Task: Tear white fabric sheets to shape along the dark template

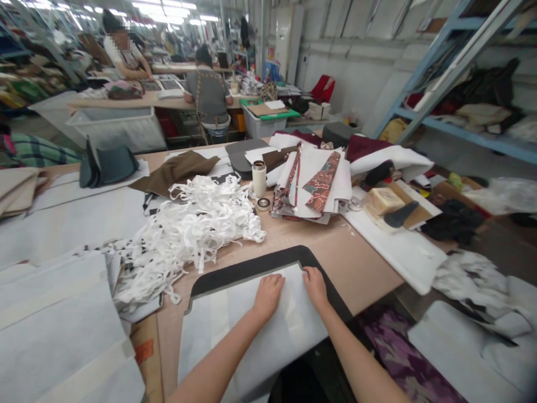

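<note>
A white sheet (247, 330) with a grey edge and paler tape-like strips lies over a black panel (255, 266) with rounded corners at the table's near edge. My left hand (269, 295) rests on the sheet near its far edge, fingers stretched out flat. At the sheet's far right corner, my right hand (315, 286) has its fingers bent and pinched on the edge, beside the black border. Beyond the panel, to the left, spreads a tangled heap of white strips (201, 218).
A pale bottle (259, 179) and a tape roll (263, 204) stand beside a stack of patterned and white pieces (312, 184). White panels (54, 324) lie at left. A box of items (390, 204) sits at right. Two people (208, 95) work at tables beyond.
</note>
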A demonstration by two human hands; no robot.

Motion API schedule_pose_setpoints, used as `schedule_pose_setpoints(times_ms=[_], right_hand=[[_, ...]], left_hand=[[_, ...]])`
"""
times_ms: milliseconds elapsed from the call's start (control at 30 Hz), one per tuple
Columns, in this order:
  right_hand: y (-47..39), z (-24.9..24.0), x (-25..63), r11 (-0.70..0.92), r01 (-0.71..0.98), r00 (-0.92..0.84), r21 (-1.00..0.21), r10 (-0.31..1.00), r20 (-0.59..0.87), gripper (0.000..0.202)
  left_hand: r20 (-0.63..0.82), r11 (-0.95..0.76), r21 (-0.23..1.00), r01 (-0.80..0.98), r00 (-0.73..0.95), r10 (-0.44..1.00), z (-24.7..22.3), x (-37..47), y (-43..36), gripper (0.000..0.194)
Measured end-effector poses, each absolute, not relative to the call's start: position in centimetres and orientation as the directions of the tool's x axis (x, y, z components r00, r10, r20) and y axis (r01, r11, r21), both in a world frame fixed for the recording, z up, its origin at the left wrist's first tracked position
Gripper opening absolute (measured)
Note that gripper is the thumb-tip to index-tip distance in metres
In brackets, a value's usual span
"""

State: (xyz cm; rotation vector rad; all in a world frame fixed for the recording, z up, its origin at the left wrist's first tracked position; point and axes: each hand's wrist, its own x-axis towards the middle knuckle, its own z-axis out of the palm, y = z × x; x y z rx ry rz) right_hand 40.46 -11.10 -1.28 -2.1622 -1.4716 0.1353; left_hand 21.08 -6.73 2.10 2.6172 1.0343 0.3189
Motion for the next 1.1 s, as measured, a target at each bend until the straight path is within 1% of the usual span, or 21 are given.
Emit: schedule_pose_setpoints(times_ms=[67, 167, 267, 367, 467, 600, 800, 1000, 1100], right_hand=[[-11.1, -1.6, 40.3, -0.227, 0.883, 0.354, -0.41, 0.896, 0.267, 0.024], [-11.4, -2.0, 40.0, -0.184, 0.93, 0.291, -0.32, 0.898, 0.33, 0.024], [-11.7, -2.1, 39.6, -0.195, 0.953, 0.268, -0.23, 0.898, 0.349, 0.027], [-11.9, -2.1, 39.4, -0.191, 0.964, 0.245, -0.184, 0.906, 0.344, 0.027], [-11.9, -2.1, 39.4, -0.17, 0.971, 0.22, -0.169, 0.912, 0.347, 0.028], [-12.0, -2.0, 39.5, -0.164, 0.975, 0.208, -0.152, 0.914, 0.349, 0.031], [-12.1, -2.2, 39.4, -0.163, 0.979, 0.195, -0.122, 0.924, 0.328, 0.031], [-12.0, -1.6, 39.8, -0.154, 0.972, 0.204, -0.178, 0.93, 0.307, 0.033], [-12.5, -1.5, 40.9, -0.113, 0.967, 0.188, -0.229, 0.923, 0.337, 0.033]], left_hand=[[0.06, -0.751, 0.33, 0.572, 0.781, 0.622, 2.0, 24.9, -5.7, 0.029], [0.001, -0.782, 0.263, 0.565, 0.81, 0.586, 2.1, 27.8, -4.5, 0.026], [-0.01, -0.789, 0.2, 0.581, 0.807, 0.591, 2.4, 28.5, -3.8, 0.03], [0.006, -0.827, 0.162, 0.538, 0.837, 0.546, 2.6, 28.3, -3.5, 0.036], [0.019, -0.852, 0.134, 0.505, 0.859, 0.512, 2.6, 28.1, -3.4, 0.035], [0.036, -0.844, 0.111, 0.525, 0.846, 0.532, 2.2, 28.0, -3.6, 0.035], [0.024, -0.835, 0.112, 0.539, 0.839, 0.544, 2.2, 27.8, -4.0, 0.035], [0.005, -0.841, 0.11, 0.53, 0.845, 0.534, 2.5, 28.2, -3.8, 0.036], [0.018, -0.873, 0.107, 0.475, 0.877, 0.479, 2.7, 28.3, -3.5, 0.035]])
